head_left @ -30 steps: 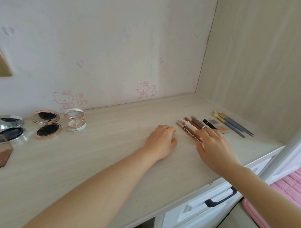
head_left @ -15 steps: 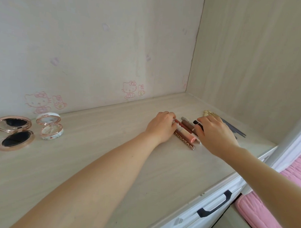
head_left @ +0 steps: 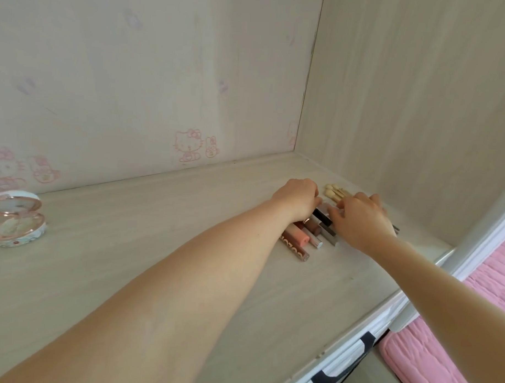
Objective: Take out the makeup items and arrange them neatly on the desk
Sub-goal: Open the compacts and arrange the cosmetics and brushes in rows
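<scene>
Seemingly straightening the tube row (head_left: pixel 299 237) on the surface (head_left: pixel 158 245), left hand (head_left: pixel 298 197) and right hand (head_left: pixel 359 219) cover it, grip impossible to tell; next, nudge the ends level.

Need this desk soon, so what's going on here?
A person is lining up makeup on the desk. The left hand sits at the far ends of the lip gloss tubes. The right hand covers the items beside them, with the makeup brushes poking out beyond it. Whether either hand holds anything is hidden. An open compact stands apart at the desk's left.
</scene>
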The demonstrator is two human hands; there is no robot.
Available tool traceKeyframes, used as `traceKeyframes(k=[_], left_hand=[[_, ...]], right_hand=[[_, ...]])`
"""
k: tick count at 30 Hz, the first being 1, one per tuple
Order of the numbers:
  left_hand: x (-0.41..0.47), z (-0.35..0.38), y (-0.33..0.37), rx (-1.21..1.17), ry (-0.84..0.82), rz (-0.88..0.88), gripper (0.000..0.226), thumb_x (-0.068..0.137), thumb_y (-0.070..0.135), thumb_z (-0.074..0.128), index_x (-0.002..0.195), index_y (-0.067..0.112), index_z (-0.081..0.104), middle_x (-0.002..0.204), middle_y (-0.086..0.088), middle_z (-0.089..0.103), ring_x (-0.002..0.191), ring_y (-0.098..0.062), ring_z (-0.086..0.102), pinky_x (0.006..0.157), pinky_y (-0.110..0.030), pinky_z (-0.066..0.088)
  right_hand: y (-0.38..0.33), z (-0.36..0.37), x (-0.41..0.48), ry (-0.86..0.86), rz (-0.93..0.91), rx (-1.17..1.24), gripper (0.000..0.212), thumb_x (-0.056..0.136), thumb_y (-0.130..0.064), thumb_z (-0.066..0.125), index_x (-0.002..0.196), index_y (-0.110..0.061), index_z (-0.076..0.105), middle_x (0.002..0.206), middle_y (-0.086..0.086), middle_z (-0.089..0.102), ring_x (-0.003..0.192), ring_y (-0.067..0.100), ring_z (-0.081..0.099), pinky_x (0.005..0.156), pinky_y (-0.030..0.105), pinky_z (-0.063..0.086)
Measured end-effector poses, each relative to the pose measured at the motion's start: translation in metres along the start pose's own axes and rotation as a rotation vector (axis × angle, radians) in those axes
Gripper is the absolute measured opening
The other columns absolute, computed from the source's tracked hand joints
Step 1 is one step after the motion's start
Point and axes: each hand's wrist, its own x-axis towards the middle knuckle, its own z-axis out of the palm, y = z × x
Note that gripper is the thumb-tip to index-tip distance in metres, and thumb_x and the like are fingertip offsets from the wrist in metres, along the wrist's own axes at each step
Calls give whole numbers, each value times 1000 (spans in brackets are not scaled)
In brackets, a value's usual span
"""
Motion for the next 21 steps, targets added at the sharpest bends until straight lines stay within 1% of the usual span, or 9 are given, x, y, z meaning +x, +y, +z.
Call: traceKeyframes(k=[2,3,7,9,11,14,15,18,21], left_hand=[[5,3,2,-1,-54,-25,26,95,31,52,99,9,65,107,-12,68,99,-31,62,88,-38,52],[7,4,4,8,-70,-29,28,95,32,52,98,8,66,104,-11,69,96,-30,63,86,-39,53],[10,2,7,18,-93,-31,32,94,36,57,106,8,66,106,-11,67,97,-28,60,87,-37,51],[9,-1,8,-4,-83,-31,28,93,33,59,105,9,66,106,-11,66,98,-27,60,86,-36,51],[7,-3,10,-35,-63,-28,26,92,31,61,104,8,65,107,-11,66,98,-27,60,87,-37,51],[0,-5,12,-110,-17,-24,25,88,24,66,108,10,62,112,-9,62,100,-26,58,86,-35,49],[-2,-6,13,-145,3,-21,24,87,21,67,108,11,61,111,-8,61,100,-25,57,83,-33,48],[-9,-9,16,-268,64,-16,16,86,14,68,101,12,61,97,-4,56,91,-22,56,69,-25,40],[-22,-18,16,-364,115,2,13,86,14,68,97,12,62,91,-1,57,83,-18,56,59,-21,37]], right_hand=[[-1,4,2,-8,41,-3,49,96,-49,35,102,-11,65,105,10,54,108,33,41,89,43,38],[-1,6,3,-7,54,6,50,96,-52,34,101,-12,65,104,9,53,107,33,41,89,43,36],[-1,8,5,-11,99,48,51,94,-57,36,90,-13,62,93,6,49,104,33,41,84,41,32],[-3,6,6,-10,131,104,48,93,-57,40,92,-13,58,90,5,48,104,33,41,83,41,31],[-4,4,6,1,155,148,43,92,-55,44,95,-13,55,91,6,49,106,33,42,84,41,30],[-5,2,5,33,183,210,29,92,-40,51,98,-14,59,99,7,58,107,33,44,81,38,27],[-5,0,5,47,198,255,24,92,-37,53,98,-15,61,99,6,60,106,32,46,81,38,26],[-4,-8,0,90,205,367,15,91,-35,57,91,-22,62,93,1,64,101,29,51,82,38,27],[-8,-22,-7,137,162,425,14,90,-34,61,93,-21,62,88,-5,58,95,24,51,83,37,28]])
